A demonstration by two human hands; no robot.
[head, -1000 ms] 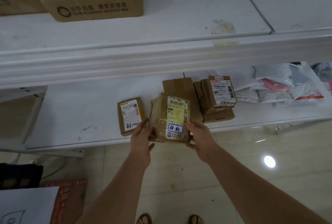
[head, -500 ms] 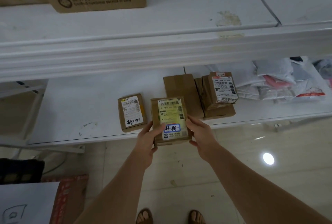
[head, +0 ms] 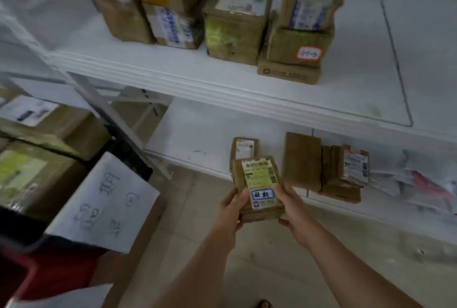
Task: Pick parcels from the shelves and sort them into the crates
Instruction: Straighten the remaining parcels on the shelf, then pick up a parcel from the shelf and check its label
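Observation:
A small taped cardboard parcel (head: 259,184) with a yellow shipping label and a blue-bordered handwritten sticker is held in front of the lower shelf (head: 193,139). My left hand (head: 231,213) grips its left edge, thumb on the front. My right hand (head: 290,205) grips its right edge. A red crate (head: 49,275) stands at the lower left with a white handwritten paper sign (head: 106,204) on it. A dark crate (head: 19,223) behind it holds large boxes.
On the lower shelf lie a small labelled box (head: 243,147), a plain brown box (head: 301,159), a stacked labelled box (head: 346,171) and plastic mailer bags (head: 420,181). The upper shelf (head: 173,68) carries several cardboard boxes (head: 235,21). Tiled floor lies below.
The view has swung left and up, bringing the upper-shelf boxes and the crates with the sign into sight. The parcel has come off the lower shelf toward me, still in both hands.

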